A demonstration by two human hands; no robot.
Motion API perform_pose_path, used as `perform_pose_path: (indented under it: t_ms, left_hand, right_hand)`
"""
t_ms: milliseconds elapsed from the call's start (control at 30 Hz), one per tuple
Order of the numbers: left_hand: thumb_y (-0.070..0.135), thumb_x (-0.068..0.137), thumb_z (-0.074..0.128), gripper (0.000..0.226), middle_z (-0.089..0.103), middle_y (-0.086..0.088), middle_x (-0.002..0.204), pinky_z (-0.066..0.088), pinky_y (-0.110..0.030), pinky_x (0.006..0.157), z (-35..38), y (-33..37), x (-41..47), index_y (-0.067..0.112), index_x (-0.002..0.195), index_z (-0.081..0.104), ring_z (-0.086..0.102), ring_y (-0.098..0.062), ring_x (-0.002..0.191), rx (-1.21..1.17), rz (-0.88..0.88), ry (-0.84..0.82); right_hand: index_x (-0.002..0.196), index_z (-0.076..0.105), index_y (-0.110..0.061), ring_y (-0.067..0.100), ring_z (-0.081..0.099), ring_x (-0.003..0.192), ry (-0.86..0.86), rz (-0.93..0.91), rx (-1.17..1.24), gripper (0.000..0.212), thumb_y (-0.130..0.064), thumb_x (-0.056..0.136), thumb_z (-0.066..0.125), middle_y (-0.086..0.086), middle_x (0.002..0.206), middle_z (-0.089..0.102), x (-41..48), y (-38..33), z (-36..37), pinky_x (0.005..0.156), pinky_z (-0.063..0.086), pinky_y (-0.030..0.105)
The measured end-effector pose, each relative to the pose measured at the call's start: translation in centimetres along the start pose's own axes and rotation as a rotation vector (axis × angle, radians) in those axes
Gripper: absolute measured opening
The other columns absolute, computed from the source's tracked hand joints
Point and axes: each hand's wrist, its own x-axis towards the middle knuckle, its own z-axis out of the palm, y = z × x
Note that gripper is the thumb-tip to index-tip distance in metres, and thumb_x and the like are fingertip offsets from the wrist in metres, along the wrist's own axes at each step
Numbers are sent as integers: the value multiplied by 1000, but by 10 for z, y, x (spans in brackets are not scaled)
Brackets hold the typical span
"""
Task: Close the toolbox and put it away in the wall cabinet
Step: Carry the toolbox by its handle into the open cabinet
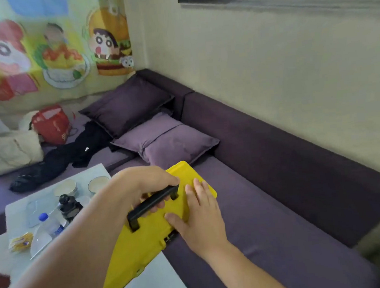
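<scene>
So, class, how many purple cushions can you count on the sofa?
2: a dark purple cushion propped in the sofa corner, and a lighter purple cushion lying in front of it. Clothes and bags further left could hide more.

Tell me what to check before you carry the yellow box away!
1. Lid of the yellow plastic toolbox down flat: ok.
2. Latch at its right edge snapped: cannot tell.
3. Left hand wrapped around the black bar handle: ok.
4. Right hand flat on the lid, steadying it: ok.
5. Clear water bottle with blue cap and white bowls on the white table apart from the box: ok.
6. Wall cabinet in sight: not ok.
</scene>
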Motion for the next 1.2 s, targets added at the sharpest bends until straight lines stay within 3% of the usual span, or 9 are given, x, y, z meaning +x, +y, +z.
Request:
perform_pose_path:
  t_ms: [233, 467, 700, 867, 1067, 1200]
  left_hand:
    - [67, 76, 53, 60, 66, -4, 63, 55, -33, 60, 32, 178, -107, 9, 80, 71, 62, -23, 52, 147, 210, 68]
    - [65, 85, 42, 57, 59, -1, 60, 51, -28, 58, 90, 312, -174, 12, 77, 61, 57, -18, 52, 339, 403, -116]
    - [55, 86, 50, 52, 60, -6, 75, 54, -33, 62, 181, 386, -201, 4, 90, 61, 60, -22, 64, 374, 595, -430]
    - [47, 86, 52, 45, 62, -7, 75, 54, -34, 59, 256, 430, -219, 3, 95, 59, 61, -21, 60, 400, 665, -559]
    - [40, 87, 49, 40, 58, -9, 71, 49, -32, 60, 363, 483, -259, 1, 94, 57, 57, -23, 61, 438, 705, -726]
    - [32, 89, 44, 33, 58, -8, 67, 48, -31, 59, 444, 519, -293, 2, 83, 57, 56, -21, 58, 467, 738, -761]
  right_hand:
    - [150, 18, -21, 14, -9, 146, 223, 98, -40, 94, -81, 77, 22, 0, 162, 4, -20, 47, -191, 117, 1, 38]
    - [148, 25, -19, 18, -1, 147, 344, 253, -122, 93, -79, 76, 28, 4, 161, 12, -56, 103, -329, 117, 5, 40]
    - [147, 30, -22, 13, 5, 146, 433, 444, -170, 91, -76, 75, 41, -2, 160, 15, -127, 176, -403, 118, 11, 37]
    - [147, 30, -23, 14, 6, 146, 468, 545, -225, 84, -71, 80, 45, -1, 160, 16, -190, 220, -447, 117, 10, 35]
    - [147, 29, -23, 12, 5, 146, 503, 680, -214, 86, -73, 79, 44, -3, 160, 14, -276, 279, -500, 117, 9, 35]
    - [148, 28, -23, 11, 4, 145, 519, 716, -195, 87, -73, 79, 44, -3, 161, 13, -338, 330, -543, 117, 8, 33]
